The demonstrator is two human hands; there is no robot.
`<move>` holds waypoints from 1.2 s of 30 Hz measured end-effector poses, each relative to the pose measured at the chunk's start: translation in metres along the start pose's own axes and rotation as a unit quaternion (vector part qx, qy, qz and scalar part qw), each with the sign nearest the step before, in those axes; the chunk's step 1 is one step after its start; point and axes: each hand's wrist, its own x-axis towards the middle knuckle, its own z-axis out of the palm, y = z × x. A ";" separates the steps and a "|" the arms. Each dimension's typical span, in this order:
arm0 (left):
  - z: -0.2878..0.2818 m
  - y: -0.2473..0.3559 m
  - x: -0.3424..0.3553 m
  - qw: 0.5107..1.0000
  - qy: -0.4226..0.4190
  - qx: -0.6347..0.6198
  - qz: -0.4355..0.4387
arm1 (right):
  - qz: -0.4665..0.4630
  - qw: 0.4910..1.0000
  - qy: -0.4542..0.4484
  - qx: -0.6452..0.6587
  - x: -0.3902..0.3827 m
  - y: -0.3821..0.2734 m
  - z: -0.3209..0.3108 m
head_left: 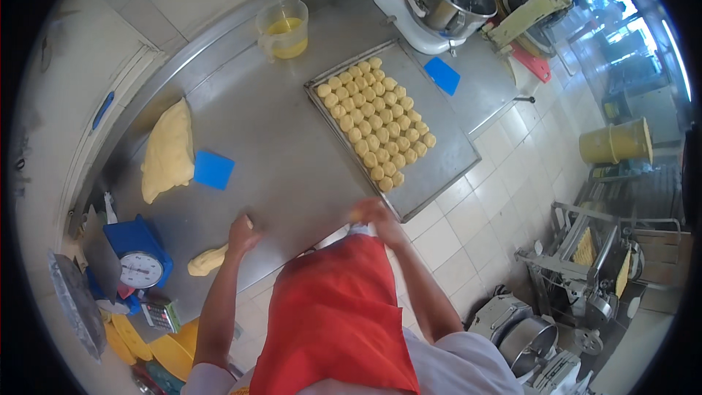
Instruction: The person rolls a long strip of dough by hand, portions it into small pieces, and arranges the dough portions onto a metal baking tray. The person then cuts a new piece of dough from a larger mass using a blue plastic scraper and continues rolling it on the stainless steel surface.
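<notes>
My left hand [243, 235] is closed on the worktop [285, 132] around something pale I cannot make out, near a strip of dough [207, 260]. Blurred beside the tray's lower corner, my right hand [374, 216] holds a small yellowish dough piece [356, 216]. The metal tray [446, 183] holds rows of several round dough balls [373, 121]. A large dough mass [167, 150] lies at the left beside a blue scraper [213, 170].
A jug of yellow liquid [284, 35], stand mixer [450, 4] and second blue scraper [442, 75] sit toward the back. A blue scale [137, 263] and calculator [159, 316] occupy the left end. Machinery [578, 263] and a yellow bucket [614, 141] stand on the right.
</notes>
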 end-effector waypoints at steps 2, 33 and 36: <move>0.010 -0.010 -0.018 0.998 0.033 0.025 0.047 | -0.036 0.952 0.227 -0.204 0.015 -0.001 -0.051; -0.019 -0.073 -0.041 0.993 0.032 -0.107 0.047 | -0.106 0.820 -0.002 -0.563 0.043 0.091 0.342; -0.030 -0.056 -0.024 0.987 -0.041 -0.002 0.158 | -0.238 0.570 -0.257 -0.744 0.075 0.093 0.294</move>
